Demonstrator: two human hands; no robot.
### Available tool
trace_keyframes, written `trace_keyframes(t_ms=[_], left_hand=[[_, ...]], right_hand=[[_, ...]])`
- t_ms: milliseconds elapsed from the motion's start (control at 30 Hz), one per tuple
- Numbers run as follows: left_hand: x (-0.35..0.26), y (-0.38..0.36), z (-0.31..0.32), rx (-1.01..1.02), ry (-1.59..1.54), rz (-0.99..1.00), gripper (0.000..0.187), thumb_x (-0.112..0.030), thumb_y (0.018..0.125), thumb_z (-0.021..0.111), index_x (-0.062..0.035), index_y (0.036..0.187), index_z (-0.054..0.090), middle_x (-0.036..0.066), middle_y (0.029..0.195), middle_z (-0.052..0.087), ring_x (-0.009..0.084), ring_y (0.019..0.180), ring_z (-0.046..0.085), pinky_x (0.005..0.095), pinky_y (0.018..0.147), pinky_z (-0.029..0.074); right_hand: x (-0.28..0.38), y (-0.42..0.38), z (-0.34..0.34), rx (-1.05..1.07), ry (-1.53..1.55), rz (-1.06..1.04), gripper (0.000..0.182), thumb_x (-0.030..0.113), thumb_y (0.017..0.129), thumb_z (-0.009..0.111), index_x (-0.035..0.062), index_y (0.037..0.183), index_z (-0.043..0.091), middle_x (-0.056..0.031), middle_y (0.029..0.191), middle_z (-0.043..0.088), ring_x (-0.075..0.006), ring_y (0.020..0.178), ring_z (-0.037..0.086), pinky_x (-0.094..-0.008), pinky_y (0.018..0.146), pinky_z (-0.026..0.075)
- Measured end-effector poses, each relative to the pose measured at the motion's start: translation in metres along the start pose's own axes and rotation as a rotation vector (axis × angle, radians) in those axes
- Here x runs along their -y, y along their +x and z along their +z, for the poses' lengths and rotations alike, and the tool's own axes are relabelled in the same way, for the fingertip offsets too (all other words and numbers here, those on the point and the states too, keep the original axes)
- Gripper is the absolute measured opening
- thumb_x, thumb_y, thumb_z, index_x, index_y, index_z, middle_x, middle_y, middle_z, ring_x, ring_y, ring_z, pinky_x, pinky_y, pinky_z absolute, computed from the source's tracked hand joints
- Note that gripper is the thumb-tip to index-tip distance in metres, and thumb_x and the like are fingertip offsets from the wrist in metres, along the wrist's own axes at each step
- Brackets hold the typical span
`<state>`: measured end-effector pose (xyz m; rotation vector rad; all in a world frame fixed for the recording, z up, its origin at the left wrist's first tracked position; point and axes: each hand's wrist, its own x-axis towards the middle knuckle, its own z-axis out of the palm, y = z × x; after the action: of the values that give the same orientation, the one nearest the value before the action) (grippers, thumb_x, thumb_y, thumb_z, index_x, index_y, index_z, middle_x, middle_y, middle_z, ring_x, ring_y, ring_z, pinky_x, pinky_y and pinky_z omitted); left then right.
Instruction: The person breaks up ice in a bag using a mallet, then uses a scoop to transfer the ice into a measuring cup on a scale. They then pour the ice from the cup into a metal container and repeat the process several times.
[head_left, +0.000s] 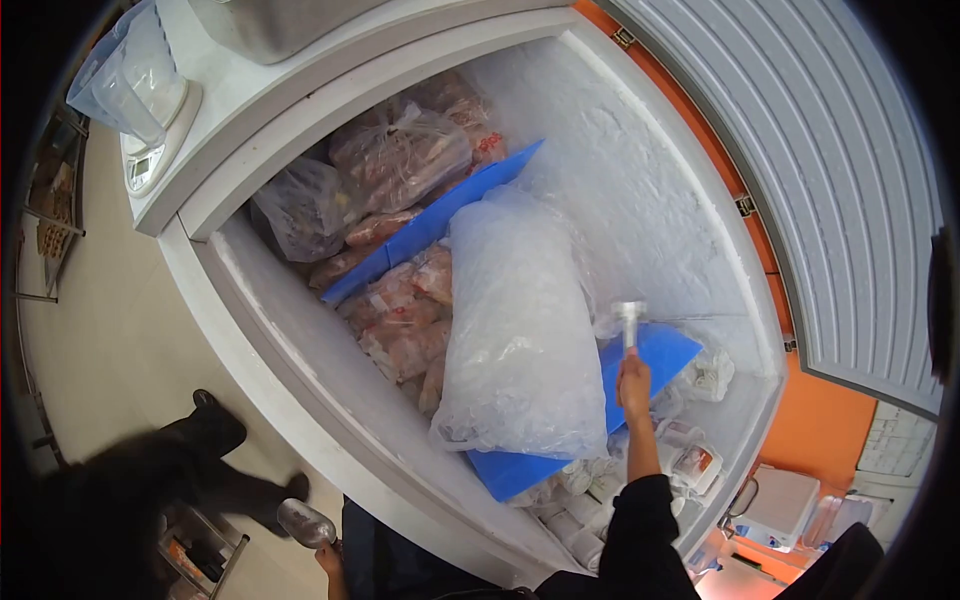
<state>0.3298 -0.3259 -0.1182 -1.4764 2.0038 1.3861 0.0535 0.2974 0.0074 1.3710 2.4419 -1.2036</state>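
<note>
The right hand (634,385) reaches into the open chest freezer (300,350), its grip closed on a metal mallet (629,322) raised beside a big bag of ice (515,330) lying on a blue board (655,360). Near the bottom edge, the left hand (328,560) holds a metal scoop (305,523) (outside the freezer). Bagged frozen meat (400,320) fills the far left.

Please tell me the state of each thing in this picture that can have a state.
Chest freezer: open, walls frosted.
Freezer lid: raised.
Bag of ice: lying on the blue divider.
Right hand: gripping a metal tool, raised.
Left hand: holding a metal scoop, low.
</note>
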Motion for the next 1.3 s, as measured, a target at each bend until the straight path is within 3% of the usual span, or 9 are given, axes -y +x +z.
trace_keyframes(t_ms=[200, 367, 467, 500, 633, 767, 1100, 1267, 1300], left_hand=[[-0.003, 0.001, 0.007, -0.017, 0.022, -0.016, 0.047, -0.032, 0.09, 0.042, 0.0085, 0.073, 0.06, 0.01, 0.057, 0.059, 0.0153, 0.049, 0.055, 0.0254, 0.044, 0.041], [0.006, 0.004, -0.001, 0.01, 0.104, 0.053, 0.046, -0.031, 0.089, 0.042, 0.0086, 0.074, 0.06, 0.01, 0.058, 0.059, 0.0148, 0.048, 0.054, 0.0258, 0.044, 0.041], [-0.004, 0.009, 0.004, 0.016, 0.127, 0.054, 0.046, -0.03, 0.089, 0.042, 0.0082, 0.072, 0.06, 0.01, 0.057, 0.058, 0.0146, 0.047, 0.053, 0.0256, 0.044, 0.041], [-0.006, 0.008, 0.007, 0.007, 0.069, 0.035, 0.046, -0.03, 0.089, 0.042, 0.0082, 0.071, 0.061, 0.009, 0.057, 0.058, 0.0146, 0.047, 0.053, 0.0257, 0.044, 0.04], [-0.01, 0.003, 0.005, -0.031, 0.103, 0.088, 0.048, -0.029, 0.086, 0.046, 0.0087, 0.058, 0.056, 0.008, 0.05, 0.053, 0.0142, 0.047, 0.05, 0.0308, 0.044, 0.039], [-0.016, 0.004, 0.014, -0.079, 0.118, 0.113, 0.049, -0.029, 0.086, 0.046, 0.0095, 0.058, 0.056, 0.008, 0.05, 0.053, 0.0149, 0.047, 0.051, 0.0319, 0.044, 0.039], [-0.024, 0.013, 0.007, -0.028, -0.003, 0.064, 0.045, -0.028, 0.088, 0.042, 0.0098, 0.071, 0.057, 0.013, 0.059, 0.06, 0.0154, 0.045, 0.054, 0.0261, 0.042, 0.043], [-0.02, 0.005, -0.025, -0.116, -0.133, -0.08, 0.041, -0.027, 0.089, 0.042, 0.0085, 0.073, 0.054, 0.013, 0.058, 0.059, 0.0138, 0.042, 0.052, 0.0237, 0.036, 0.039], [-0.015, 0.008, -0.032, -0.166, -0.069, -0.076, 0.039, -0.025, 0.088, 0.043, 0.0082, 0.072, 0.053, 0.013, 0.058, 0.059, 0.0145, 0.042, 0.052, 0.0244, 0.036, 0.04]], right_hand=[[-0.013, -0.07, 0.022, 0.345, 0.358, 0.355, 0.037, 0.038, 0.092, 0.038, 0.013, 0.066, 0.041, 0.0054, 0.042, 0.026, -0.0081, 0.03, 0.025, -0.0244, 0.028, 0.019], [-0.058, -0.083, 0.035, -0.246, 0.422, 0.053, 0.04, 0.04, 0.092, 0.037, 0.0121, 0.064, 0.041, 0.0049, 0.043, 0.028, -0.0076, 0.03, 0.025, -0.0245, 0.028, 0.018], [-0.092, -0.108, 0.034, 0.045, 0.017, -0.155, 0.042, 0.041, 0.093, 0.035, 0.0121, 0.062, 0.041, 0.0044, 0.044, 0.03, -0.0076, 0.03, 0.026, -0.0241, 0.028, 0.019], [-0.08, -0.124, 0.022, 0.188, 0.143, 0.225, 0.042, 0.04, 0.093, 0.035, 0.0119, 0.062, 0.041, 0.004, 0.044, 0.031, -0.0079, 0.03, 0.027, -0.0245, 0.028, 0.02], [-0.067, -0.13, 0.02, -0.373, 0.47, 0.096, 0.042, 0.042, 0.091, 0.039, 0.0125, 0.062, 0.041, 0.0026, 0.045, 0.034, -0.0085, 0.032, 0.032, -0.025, 0.029, 0.023], [-0.064, -0.14, -0.001, 0.188, 0.12, 0.404, 0.041, 0.041, 0.092, 0.037, 0.0142, 0.061, 0.04, 0.004, 0.045, 0.035, -0.0073, 0.034, 0.033, -0.0244, 0.029, 0.023], [-0.027, -0.099, 0.013, 0.401, 0.406, 0.38, 0.035, 0.03, 0.093, 0.038, 0.0144, 0.061, 0.037, 0.0056, 0.043, 0.028, -0.0071, 0.029, 0.025, -0.0232, 0.028, 0.017], [-0.051, -0.129, 0.025, -0.164, 0.59, 0.119, 0.037, 0.03, 0.093, 0.036, 0.0121, 0.061, 0.038, 0.0036, 0.044, 0.031, -0.0092, 0.032, 0.03, -0.0278, 0.029, 0.022], [-0.145, -0.113, 0.059, -0.313, -0.036, -0.022, 0.045, 0.032, 0.094, 0.032, 0.0055, 0.06, 0.044, -0.0053, 0.046, 0.042, -0.0188, 0.038, 0.043, -0.0361, 0.037, 0.032]])
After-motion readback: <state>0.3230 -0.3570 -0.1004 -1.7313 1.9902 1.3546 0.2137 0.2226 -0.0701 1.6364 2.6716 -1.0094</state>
